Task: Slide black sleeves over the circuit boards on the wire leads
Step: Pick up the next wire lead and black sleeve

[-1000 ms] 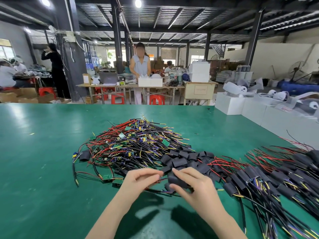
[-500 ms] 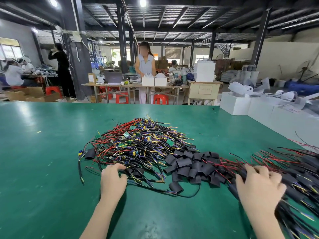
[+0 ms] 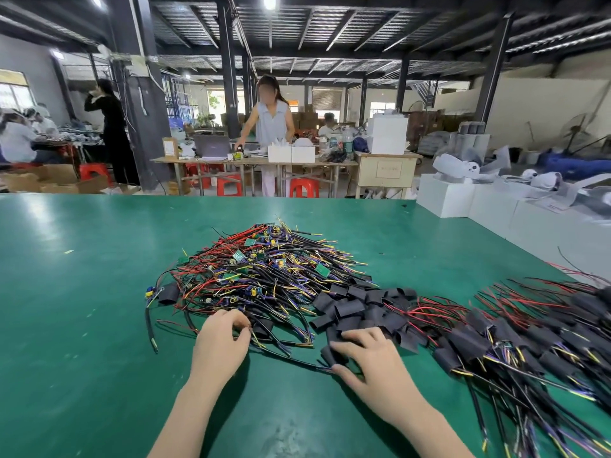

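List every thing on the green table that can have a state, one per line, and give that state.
left hand: fingers curled, pinching wires at the near edge of the unsleeved pile
right hand: fingers curled round a loose black sleeve
unsleeved pile: tangled, green boards bare
loose black sleeves: heaped, empty
finished leads: sleeved, lying on the right

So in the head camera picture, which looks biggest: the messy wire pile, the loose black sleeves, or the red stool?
1. Messy wire pile, clearly largest.
2. Loose black sleeves.
3. Red stool, though it stands far back, so it only looks smallest.
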The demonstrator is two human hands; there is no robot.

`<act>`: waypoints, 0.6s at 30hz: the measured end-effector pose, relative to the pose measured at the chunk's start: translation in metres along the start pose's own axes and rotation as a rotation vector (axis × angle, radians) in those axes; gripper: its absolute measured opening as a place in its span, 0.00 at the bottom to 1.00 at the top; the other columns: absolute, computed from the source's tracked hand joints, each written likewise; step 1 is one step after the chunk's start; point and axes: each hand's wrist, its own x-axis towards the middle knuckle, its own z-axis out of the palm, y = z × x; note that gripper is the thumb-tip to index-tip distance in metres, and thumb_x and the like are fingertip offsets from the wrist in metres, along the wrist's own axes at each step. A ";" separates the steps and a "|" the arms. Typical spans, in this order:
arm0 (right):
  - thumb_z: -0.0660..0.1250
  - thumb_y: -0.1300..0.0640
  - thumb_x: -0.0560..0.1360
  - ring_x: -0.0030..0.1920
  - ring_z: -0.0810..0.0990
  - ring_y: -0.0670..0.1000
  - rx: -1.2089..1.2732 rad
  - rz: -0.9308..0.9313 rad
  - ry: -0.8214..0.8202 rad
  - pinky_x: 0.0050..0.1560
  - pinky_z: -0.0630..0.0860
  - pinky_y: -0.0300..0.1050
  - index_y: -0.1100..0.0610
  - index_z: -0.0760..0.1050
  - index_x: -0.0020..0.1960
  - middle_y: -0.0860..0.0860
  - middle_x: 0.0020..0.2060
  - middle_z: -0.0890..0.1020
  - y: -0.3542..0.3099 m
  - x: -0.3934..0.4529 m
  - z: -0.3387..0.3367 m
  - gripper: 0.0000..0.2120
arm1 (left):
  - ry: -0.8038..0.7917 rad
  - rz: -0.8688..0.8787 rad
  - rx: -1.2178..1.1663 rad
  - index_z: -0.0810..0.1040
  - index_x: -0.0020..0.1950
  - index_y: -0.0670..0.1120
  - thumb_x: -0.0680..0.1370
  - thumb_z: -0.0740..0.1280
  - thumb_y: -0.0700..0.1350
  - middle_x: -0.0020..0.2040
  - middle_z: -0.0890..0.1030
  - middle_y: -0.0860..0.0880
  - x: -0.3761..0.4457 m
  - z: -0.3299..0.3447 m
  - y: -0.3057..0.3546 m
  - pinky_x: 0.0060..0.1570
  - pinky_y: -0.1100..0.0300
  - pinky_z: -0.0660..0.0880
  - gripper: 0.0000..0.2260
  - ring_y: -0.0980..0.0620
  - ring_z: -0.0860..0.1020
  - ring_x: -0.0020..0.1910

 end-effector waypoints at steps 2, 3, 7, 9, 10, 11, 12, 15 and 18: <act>0.59 0.41 0.77 0.64 0.66 0.46 0.011 0.025 -0.029 0.60 0.65 0.44 0.43 0.75 0.63 0.39 0.61 0.73 -0.001 0.002 0.001 0.17 | -0.118 0.012 0.030 0.80 0.45 0.52 0.73 0.68 0.39 0.42 0.81 0.56 -0.001 -0.004 0.000 0.50 0.56 0.76 0.07 0.52 0.78 0.47; 0.60 0.42 0.77 0.63 0.67 0.47 0.024 0.033 -0.017 0.59 0.65 0.43 0.43 0.76 0.61 0.39 0.59 0.75 0.000 0.003 0.001 0.15 | -0.171 0.026 0.039 0.79 0.45 0.53 0.73 0.68 0.39 0.42 0.81 0.57 -0.001 -0.006 0.000 0.50 0.57 0.75 0.08 0.53 0.78 0.47; 0.61 0.45 0.76 0.57 0.70 0.47 -0.002 0.076 0.042 0.53 0.65 0.42 0.44 0.77 0.53 0.39 0.50 0.78 0.005 0.001 -0.001 0.10 | -0.247 0.047 -0.002 0.78 0.49 0.53 0.71 0.68 0.39 0.44 0.81 0.57 -0.004 -0.007 0.006 0.50 0.58 0.76 0.11 0.55 0.78 0.46; 0.62 0.40 0.74 0.53 0.71 0.46 0.001 0.108 0.060 0.51 0.65 0.42 0.46 0.78 0.51 0.41 0.47 0.78 0.004 0.000 0.000 0.12 | -0.262 0.084 0.033 0.78 0.50 0.52 0.72 0.67 0.39 0.46 0.80 0.55 -0.004 -0.007 0.008 0.51 0.58 0.75 0.10 0.55 0.77 0.47; 0.64 0.38 0.73 0.52 0.72 0.46 0.014 0.121 0.063 0.51 0.65 0.42 0.46 0.77 0.50 0.42 0.46 0.78 0.003 0.001 0.001 0.14 | -0.278 0.095 0.024 0.78 0.49 0.52 0.72 0.68 0.39 0.47 0.80 0.54 -0.003 -0.008 0.007 0.50 0.61 0.74 0.10 0.55 0.76 0.47; 0.65 0.38 0.72 0.51 0.72 0.47 0.028 0.129 0.063 0.50 0.65 0.42 0.47 0.77 0.49 0.42 0.46 0.78 0.002 0.002 0.002 0.14 | -0.303 0.101 -0.004 0.77 0.49 0.52 0.71 0.68 0.38 0.47 0.80 0.54 -0.003 -0.010 0.007 0.48 0.67 0.73 0.10 0.57 0.76 0.46; 0.67 0.39 0.71 0.51 0.72 0.47 0.041 0.133 0.061 0.51 0.66 0.43 0.48 0.76 0.49 0.43 0.45 0.78 0.002 0.003 0.002 0.14 | -0.336 0.107 -0.033 0.77 0.49 0.52 0.71 0.68 0.37 0.47 0.80 0.54 -0.003 -0.013 0.005 0.45 0.73 0.70 0.11 0.60 0.75 0.46; 0.68 0.44 0.72 0.51 0.74 0.47 0.074 0.136 0.064 0.52 0.68 0.41 0.49 0.76 0.48 0.43 0.45 0.78 0.003 0.005 0.003 0.11 | -0.434 0.163 -0.037 0.77 0.50 0.54 0.69 0.71 0.38 0.48 0.80 0.58 -0.003 -0.017 0.001 0.45 0.75 0.66 0.14 0.63 0.73 0.50; 0.69 0.47 0.71 0.52 0.73 0.46 0.136 0.173 0.076 0.53 0.69 0.39 0.49 0.76 0.51 0.43 0.46 0.78 0.006 0.004 0.005 0.11 | -0.449 0.224 -0.004 0.80 0.45 0.56 0.71 0.75 0.46 0.46 0.80 0.60 -0.004 -0.016 0.003 0.46 0.70 0.65 0.08 0.62 0.72 0.51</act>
